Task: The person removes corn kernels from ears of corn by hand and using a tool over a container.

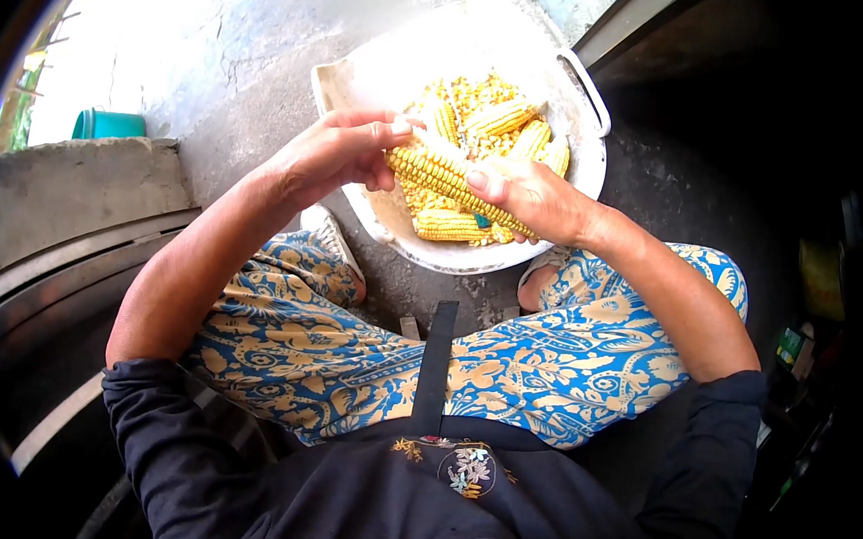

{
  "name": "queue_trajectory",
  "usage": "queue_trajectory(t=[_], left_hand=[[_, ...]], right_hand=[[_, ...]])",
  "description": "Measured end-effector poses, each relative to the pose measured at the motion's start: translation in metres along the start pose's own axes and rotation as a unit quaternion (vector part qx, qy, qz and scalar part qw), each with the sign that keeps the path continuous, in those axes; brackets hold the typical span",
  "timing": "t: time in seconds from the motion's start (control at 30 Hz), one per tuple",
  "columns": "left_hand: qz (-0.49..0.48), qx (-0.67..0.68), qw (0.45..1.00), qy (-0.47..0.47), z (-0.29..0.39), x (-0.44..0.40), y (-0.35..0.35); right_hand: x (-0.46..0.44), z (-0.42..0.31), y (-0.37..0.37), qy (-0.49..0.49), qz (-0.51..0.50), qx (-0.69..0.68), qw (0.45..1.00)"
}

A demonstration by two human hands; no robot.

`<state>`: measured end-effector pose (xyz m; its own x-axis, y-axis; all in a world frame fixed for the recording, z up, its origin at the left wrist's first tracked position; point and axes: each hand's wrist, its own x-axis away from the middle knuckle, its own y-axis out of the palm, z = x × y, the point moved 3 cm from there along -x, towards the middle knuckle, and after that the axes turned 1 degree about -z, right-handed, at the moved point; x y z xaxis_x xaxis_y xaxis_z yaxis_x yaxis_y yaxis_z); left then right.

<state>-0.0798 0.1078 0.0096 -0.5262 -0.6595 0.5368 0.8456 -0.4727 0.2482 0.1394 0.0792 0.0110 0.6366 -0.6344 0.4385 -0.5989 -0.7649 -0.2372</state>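
An ear of corn [440, 178], its yellow kernels in rows, slants above a white tub [469, 259]. My left hand [345, 151] has its fingers closed around the ear's upper left end. Farther down, my right hand [543, 199] grips the lower right part, thumb lying on top of the kernels. Below the hands, the tub holds loose kernels [487, 89] and several more ears, among them one ear [500, 120] near the back and another ear [447, 225] at the front. A small dark green piece [482, 220] shows beside the front ear.
The tub stands on a grey concrete floor [226, 115] between my feet. A teal container [109, 124] is at the upper left by a low concrete ledge [77, 187]. A door frame [641, 20] runs along the upper right. Dark, unclear objects lie at the far right.
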Motion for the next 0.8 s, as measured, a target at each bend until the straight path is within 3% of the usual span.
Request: queue_trajectory(t=[0.23, 0.33, 0.47, 0.53, 0.63, 0.8], left_hand=[[0.100, -0.081, 0.991, -0.021, -0.004, -0.005, 0.002], [0.118, -0.109, 0.986, -0.034, 0.000, -0.004, 0.001], [0.082, -0.166, 0.982, -0.030, 0.007, 0.002, 0.004], [0.050, -0.226, 0.970, 0.073, 0.011, 0.007, 0.009], [-0.009, -0.272, 0.961, 0.055, 0.010, 0.005, 0.014], [0.086, -0.190, 0.978, 0.000, 0.009, 0.002, 0.014]], right_hand=[[-0.003, -0.005, 0.003, -0.006, 0.012, 0.060, 0.998], [-0.004, -0.005, 0.003, -0.010, 0.016, 0.023, 1.000], [-0.007, 0.003, -0.001, -0.049, 0.028, 0.071, 0.996], [-0.008, 0.007, -0.002, -0.062, 0.066, 0.070, 0.993], [-0.006, 0.006, -0.002, -0.044, 0.062, 0.073, 0.994], [-0.004, -0.001, 0.000, -0.022, 0.064, 0.067, 0.995]])
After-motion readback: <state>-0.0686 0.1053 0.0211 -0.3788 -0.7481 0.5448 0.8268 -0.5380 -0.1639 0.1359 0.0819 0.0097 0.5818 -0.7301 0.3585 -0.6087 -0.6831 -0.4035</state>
